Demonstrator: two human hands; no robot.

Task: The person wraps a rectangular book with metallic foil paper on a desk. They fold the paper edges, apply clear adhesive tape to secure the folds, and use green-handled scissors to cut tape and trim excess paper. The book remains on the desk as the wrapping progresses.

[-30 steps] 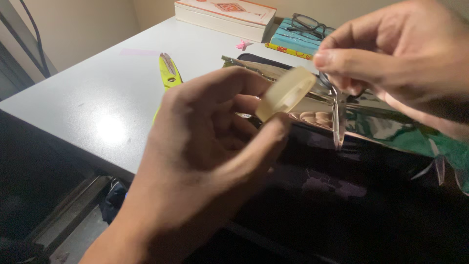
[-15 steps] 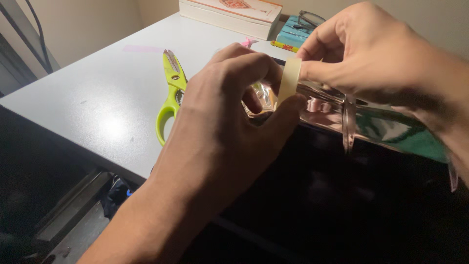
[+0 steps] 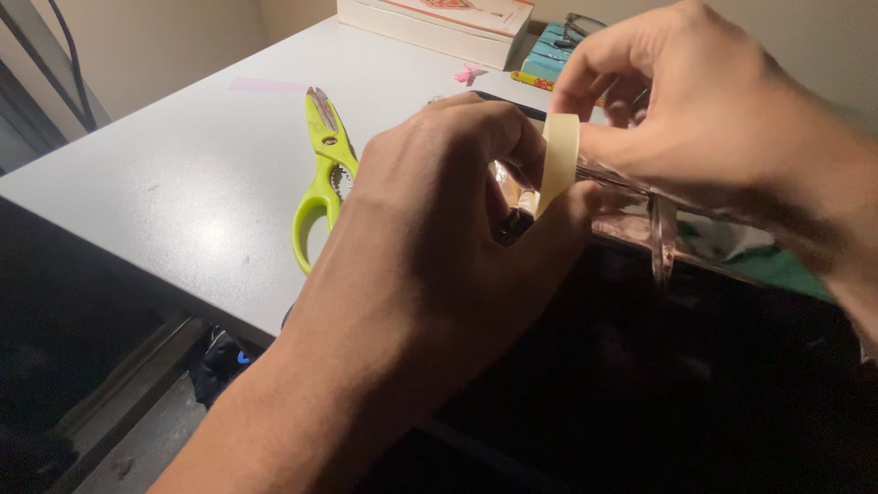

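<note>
Both my hands on the tape roll (image 3: 560, 155)

My left hand (image 3: 439, 247) grasps it — my right hand (image 3: 704, 110) pinches its upper edge, mid-frame above the worktop (image 3: 183, 183).

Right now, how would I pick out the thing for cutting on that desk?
Start at the pale grey desk and look just left of the left hand. The scissors lie flat there with blades pointing away. Their lime-green handles set them apart from the books and glasses at the far edge.
</note>
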